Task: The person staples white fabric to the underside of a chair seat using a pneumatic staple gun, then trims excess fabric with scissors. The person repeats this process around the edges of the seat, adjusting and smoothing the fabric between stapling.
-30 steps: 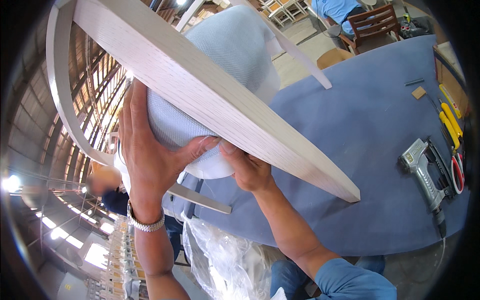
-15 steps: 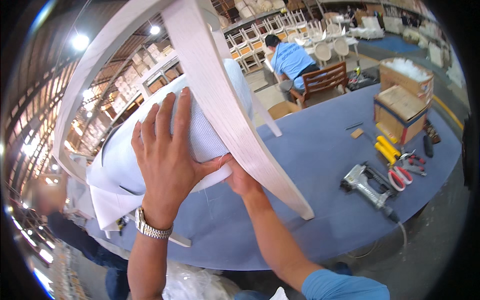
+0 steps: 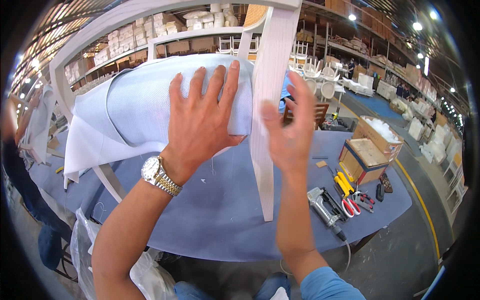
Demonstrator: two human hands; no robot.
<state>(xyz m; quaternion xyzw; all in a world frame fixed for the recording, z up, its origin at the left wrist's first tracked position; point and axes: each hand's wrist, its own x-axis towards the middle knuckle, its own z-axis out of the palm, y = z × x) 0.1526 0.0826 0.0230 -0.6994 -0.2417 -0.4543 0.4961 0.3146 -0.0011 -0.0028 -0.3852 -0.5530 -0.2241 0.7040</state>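
A pale wooden chair frame [image 3: 270,75] leans over the table, its seat [image 3: 142,97] covered in light blue woven fabric. My left hand [image 3: 202,117] lies on the seat's front with fingers spread, its thumb at the lower edge by the chair leg. A white cloth flap [image 3: 90,145] hangs loose from the seat's left side, and short threads dangle below the edge. Just right of the leg, my right hand [image 3: 292,142] is raised off the seat. It is blurred, but its fingers stand apart with nothing visible in them.
On the blue-grey table [image 3: 220,230], a staple gun [image 3: 324,205] with a hose lies beside red-handled cutters [image 3: 350,206], yellow-handled tools [image 3: 343,184] and pliers [image 3: 365,201]. Cardboard boxes [image 3: 367,157] stand behind them. A person's dark sleeve [image 3: 25,180] shows at far left; plastic wrap [image 3: 85,250] hangs near the front edge.
My right hand has left the seat's lower edge by the leg and risen to the leg's right. My left hand stays spread on the fabric. The view has turned and levelled.
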